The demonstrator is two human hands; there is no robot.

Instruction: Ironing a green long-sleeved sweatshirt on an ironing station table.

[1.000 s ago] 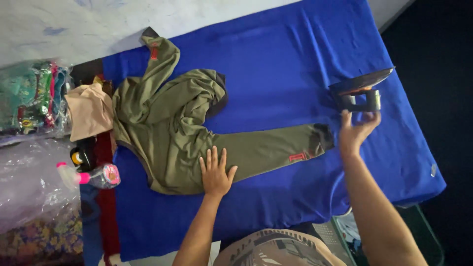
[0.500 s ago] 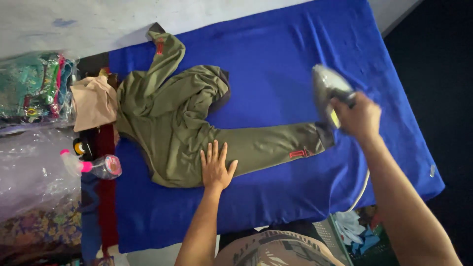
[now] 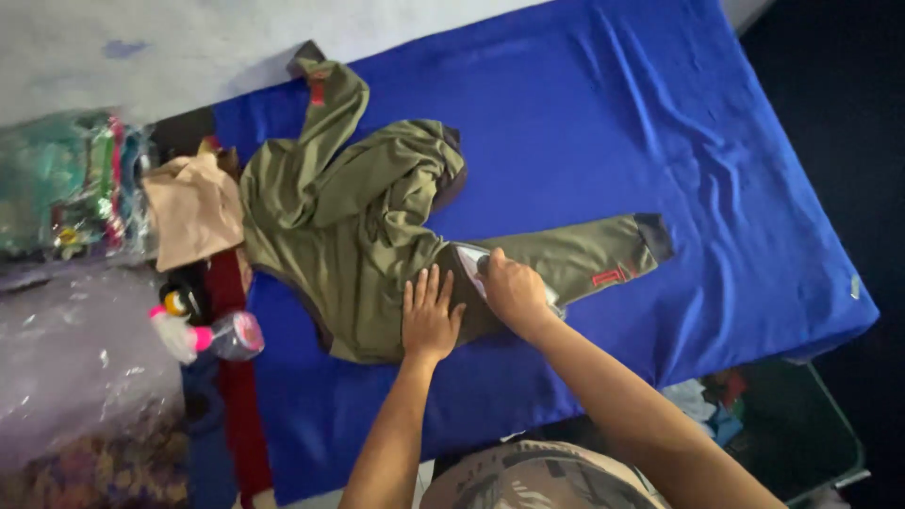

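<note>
An olive-green hooded top (image 3: 358, 212) lies spread on a blue cloth (image 3: 613, 123) that covers a table. One sleeve runs to the right, with a dark cuff and a red mark near its end. My left hand (image 3: 430, 316) presses flat on the lower body of the garment, fingers apart. My right hand (image 3: 514, 287) grips a clothes iron (image 3: 471, 262) that rests on the sleeve just right of my left hand. Most of the iron is hidden under my hand.
A folded beige cloth (image 3: 193, 207) lies left of the garment. A spray bottle with a pink collar (image 3: 212, 336) lies at the cloth's left edge. Clear plastic bags of colourful fabric (image 3: 66, 184) fill the left side. The blue cloth's edge drops off at right.
My right hand has brought the iron from the far right end of the table, in the air, down onto the sleeve beside my left hand. My left hand stays put.
</note>
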